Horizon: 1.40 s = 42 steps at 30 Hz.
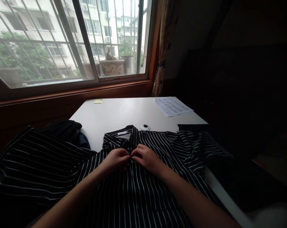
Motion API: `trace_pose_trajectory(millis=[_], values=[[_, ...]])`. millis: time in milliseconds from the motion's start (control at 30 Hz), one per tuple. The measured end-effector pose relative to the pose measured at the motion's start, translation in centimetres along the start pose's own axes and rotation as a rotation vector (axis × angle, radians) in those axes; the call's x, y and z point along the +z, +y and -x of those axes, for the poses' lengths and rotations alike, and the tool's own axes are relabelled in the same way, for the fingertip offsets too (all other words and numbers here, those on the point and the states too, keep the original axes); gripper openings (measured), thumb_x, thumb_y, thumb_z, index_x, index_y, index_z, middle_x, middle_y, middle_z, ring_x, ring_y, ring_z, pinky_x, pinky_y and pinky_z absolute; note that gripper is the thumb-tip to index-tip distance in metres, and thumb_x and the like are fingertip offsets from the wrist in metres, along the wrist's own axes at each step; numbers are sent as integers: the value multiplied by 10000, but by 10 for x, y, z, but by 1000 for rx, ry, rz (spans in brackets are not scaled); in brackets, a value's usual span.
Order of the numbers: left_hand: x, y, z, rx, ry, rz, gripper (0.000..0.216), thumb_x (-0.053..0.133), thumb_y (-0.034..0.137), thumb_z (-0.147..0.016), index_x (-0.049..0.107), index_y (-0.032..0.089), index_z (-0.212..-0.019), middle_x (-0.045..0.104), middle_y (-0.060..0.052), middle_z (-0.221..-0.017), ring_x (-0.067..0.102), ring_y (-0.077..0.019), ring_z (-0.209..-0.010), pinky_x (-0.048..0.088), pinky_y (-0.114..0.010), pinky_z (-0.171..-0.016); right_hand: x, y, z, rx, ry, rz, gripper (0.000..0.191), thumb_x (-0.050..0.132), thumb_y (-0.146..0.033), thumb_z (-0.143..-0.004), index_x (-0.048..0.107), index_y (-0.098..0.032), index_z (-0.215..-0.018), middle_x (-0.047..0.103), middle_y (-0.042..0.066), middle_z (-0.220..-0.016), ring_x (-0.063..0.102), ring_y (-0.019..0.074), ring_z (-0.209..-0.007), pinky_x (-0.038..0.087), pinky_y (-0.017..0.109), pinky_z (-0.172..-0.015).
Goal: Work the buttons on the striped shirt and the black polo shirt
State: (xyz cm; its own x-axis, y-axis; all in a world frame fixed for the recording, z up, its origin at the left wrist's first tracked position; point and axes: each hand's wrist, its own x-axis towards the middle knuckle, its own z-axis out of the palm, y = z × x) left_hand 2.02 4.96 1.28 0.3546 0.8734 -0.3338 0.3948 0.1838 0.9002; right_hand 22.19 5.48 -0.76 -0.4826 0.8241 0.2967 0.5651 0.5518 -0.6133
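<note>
On the white table (114, 114), both hands' fingers (124, 157) pinch the striped shirt (138, 190) placket below its collar.

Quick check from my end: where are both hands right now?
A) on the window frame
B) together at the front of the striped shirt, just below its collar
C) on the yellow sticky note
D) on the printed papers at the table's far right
B: the left hand and right hand meet fingertip to fingertip on the striped shirt, just below its collar.
</note>
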Motion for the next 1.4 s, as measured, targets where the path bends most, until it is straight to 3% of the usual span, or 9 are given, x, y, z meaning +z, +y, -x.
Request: trace_pose_trajectory(millis=[967, 1200, 1400], values=[[-6, 0, -2, -2, -33, 100, 325, 654, 432, -790, 617, 132, -910, 656, -7, -645, 604, -125, -497, 424, -183, -409, -7, -6, -6, 149, 6, -119, 62, 711, -190, -834, 696, -197, -774, 589, -3, -804, 580, 153, -807, 431, 281, -746], [-6, -2, -1, 28, 29, 91, 296, 670, 404, -794, 638, 128, -895, 664, -15, -657, 613, -128, -509, 429, -182, -411, -6, -7, -6, 170, 28, -115, 115, 716, -264, -838, 700, -205, -740, 599, 0, -782, 588, 162, -797, 436, 288, -729], [-9, -5, -5, 48, 59, 111, 312, 690, 420, -794, 647, 127, -893, 664, -18, -661, 609, -123, -513, 426, -181, -424, -9, -6, -6, 164, 98, -155, 192, 615, -249, -904, 637, -190, -724, 615, 1, -779, 589, 148, -742, 438, 289, -703]])
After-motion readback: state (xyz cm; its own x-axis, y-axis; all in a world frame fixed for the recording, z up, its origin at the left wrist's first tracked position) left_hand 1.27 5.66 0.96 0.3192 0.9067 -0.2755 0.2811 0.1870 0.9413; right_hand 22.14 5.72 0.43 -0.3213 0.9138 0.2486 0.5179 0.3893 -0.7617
